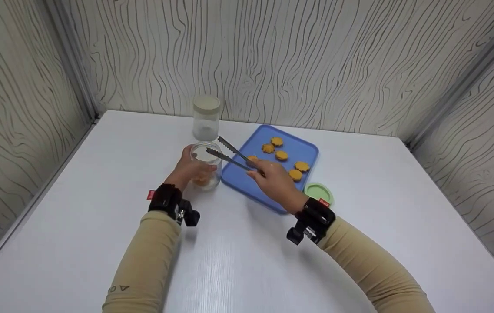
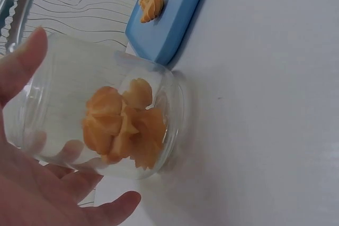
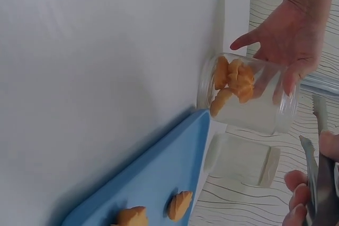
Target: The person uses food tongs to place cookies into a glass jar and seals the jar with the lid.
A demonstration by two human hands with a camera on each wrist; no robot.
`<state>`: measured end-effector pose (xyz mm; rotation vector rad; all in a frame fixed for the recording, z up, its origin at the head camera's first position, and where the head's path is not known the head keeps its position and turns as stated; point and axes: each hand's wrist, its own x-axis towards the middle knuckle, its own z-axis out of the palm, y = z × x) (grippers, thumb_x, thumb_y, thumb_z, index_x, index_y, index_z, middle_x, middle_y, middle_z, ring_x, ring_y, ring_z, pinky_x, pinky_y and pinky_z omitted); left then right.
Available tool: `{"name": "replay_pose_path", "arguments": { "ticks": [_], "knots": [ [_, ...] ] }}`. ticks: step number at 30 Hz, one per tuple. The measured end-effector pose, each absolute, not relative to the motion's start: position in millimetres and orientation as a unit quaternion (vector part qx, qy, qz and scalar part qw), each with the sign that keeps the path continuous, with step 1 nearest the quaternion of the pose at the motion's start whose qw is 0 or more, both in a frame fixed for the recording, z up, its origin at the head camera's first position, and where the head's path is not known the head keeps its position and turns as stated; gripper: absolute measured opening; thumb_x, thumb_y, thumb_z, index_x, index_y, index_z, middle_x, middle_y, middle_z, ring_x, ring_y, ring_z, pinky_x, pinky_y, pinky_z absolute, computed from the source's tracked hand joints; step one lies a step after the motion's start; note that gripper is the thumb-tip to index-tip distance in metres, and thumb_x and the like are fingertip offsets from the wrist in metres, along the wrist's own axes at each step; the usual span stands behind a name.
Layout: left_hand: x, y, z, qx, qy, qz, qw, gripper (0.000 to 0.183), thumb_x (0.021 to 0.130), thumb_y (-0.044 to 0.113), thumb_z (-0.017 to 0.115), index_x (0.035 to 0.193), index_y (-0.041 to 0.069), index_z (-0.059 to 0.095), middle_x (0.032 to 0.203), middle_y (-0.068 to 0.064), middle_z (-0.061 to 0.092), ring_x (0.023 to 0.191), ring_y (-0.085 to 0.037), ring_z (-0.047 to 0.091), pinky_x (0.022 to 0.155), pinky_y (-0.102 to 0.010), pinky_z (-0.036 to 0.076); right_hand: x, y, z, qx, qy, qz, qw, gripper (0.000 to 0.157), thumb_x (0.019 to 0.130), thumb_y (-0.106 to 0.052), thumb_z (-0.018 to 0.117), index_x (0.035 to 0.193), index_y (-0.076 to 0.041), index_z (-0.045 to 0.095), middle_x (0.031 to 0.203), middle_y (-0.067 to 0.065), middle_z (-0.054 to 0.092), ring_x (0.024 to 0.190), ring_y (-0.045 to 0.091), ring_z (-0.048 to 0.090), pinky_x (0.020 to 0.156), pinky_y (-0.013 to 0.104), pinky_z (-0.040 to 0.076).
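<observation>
My left hand (image 1: 188, 168) grips an open clear glass jar (image 2: 69, 72) around its side, the thumb on one side and the fingers on the other. Several golden cookies (image 2: 124, 125) lie at the bottom of the jar, which stands on the table. Metal tongs (image 1: 228, 159) are held in my right hand (image 1: 278, 181). Their serrated tips are spread apart beside and over the jar's mouth, with nothing between them. Beneath the right hand is a blue tray (image 1: 247, 186) bearing several more cookies (image 1: 281, 155), one partly hidden by the tongs.
Behind the held jar stands a second glass jar (image 1: 206, 126) with a cream lid. A light green round lid (image 1: 316, 191) lies by the tray's right side, close to the right wrist. Wood-grain patterned panels (image 1: 247, 61) enclose the white table (image 1: 229, 261) at the back and sides.
</observation>
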<state>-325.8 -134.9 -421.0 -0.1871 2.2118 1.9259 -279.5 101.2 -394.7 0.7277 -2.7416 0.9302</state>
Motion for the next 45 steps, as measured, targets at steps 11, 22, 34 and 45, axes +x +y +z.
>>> {"name": "replay_pose_path", "arguments": {
  "ticks": [11, 22, 34, 45],
  "knots": [
    [-327.1, -135.4, -420.7, -0.06, 0.744, 0.658, 0.102, 0.094, 0.081, 0.008, 0.076, 0.153, 0.012, 0.015, 0.157, -0.021, 0.019, 0.143, -0.036, 0.019, 0.116, -0.044, 0.014, -277.0, 118.9, -395.6, 0.207, -0.921, 0.326, 0.053, 0.042, 0.099, -0.019, 0.058, 0.134, 0.004, 0.055, 0.082, 0.009, 0.063, 0.054, 0.01, 0.05, 0.059, 0.029, 0.046],
    [-328.0, -135.9, -419.8, -0.069, 0.742, 0.658, 0.11, 0.099, 0.08, 0.009, 0.077, 0.154, 0.012, 0.012, 0.157, -0.02, 0.018, 0.143, -0.035, 0.018, 0.116, -0.044, 0.014, -278.7, 137.2, -403.7, 0.209, -0.921, 0.316, 0.091, 0.036, 0.096, -0.017, 0.062, 0.124, 0.006, 0.062, 0.083, 0.008, 0.066, 0.054, 0.009, 0.042, 0.051, 0.025, 0.037],
    [-327.8, -137.0, -417.4, -0.085, 0.742, 0.651, 0.133, 0.1, 0.082, 0.012, 0.076, 0.155, 0.016, 0.008, 0.159, -0.016, 0.015, 0.145, -0.032, 0.015, 0.116, -0.045, 0.013, -279.4, 148.4, -412.8, 0.211, -0.916, 0.328, 0.089, 0.032, 0.096, -0.014, 0.061, 0.121, 0.007, 0.064, 0.088, 0.01, 0.067, 0.058, 0.01, 0.045, 0.055, 0.027, 0.039],
    [-327.5, -136.9, -417.1, -0.083, 0.743, 0.651, 0.132, 0.1, 0.081, 0.012, 0.076, 0.155, 0.015, 0.008, 0.159, -0.016, 0.015, 0.145, -0.032, 0.014, 0.116, -0.044, 0.012, -281.1, 154.2, -417.0, 0.202, -0.922, 0.319, 0.089, 0.035, 0.096, -0.015, 0.062, 0.121, 0.009, 0.063, 0.099, 0.015, 0.07, 0.061, 0.011, 0.049, 0.056, 0.026, 0.042]
  ]
}}
